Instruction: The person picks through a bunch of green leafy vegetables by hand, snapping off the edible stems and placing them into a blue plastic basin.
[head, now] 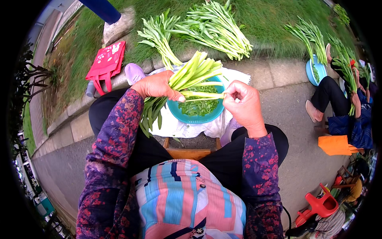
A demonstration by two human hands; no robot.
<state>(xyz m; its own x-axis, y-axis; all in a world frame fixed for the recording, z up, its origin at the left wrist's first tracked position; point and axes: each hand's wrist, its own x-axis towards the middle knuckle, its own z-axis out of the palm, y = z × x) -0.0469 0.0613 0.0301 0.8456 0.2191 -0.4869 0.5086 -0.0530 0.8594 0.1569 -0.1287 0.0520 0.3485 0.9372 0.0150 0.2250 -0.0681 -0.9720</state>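
Note:
My left hand (158, 85) grips a bunch of pale green leafy vegetable stalks (194, 71), their stem ends pointing up and right and their leaves hanging down on the left. With thumb and forefinger, my right hand (243, 103) pinches the end of a stalk that sticks out from this bunch. Below both hands stands a teal plastic basin (197, 120) holding chopped green leaf pieces (203, 106). The basin rests on a white cloth (179, 127). Part of the basin is hidden by the stalks.
More stalk bundles (220, 33) lie on the grass and curb ahead. A red bag (107, 61) and a grey bottle (90, 89) are at left. To the right, another person (331, 92) sits near a blue basin (316, 70). An orange bag (334, 145) and a red plastic chair (320, 203) stand behind.

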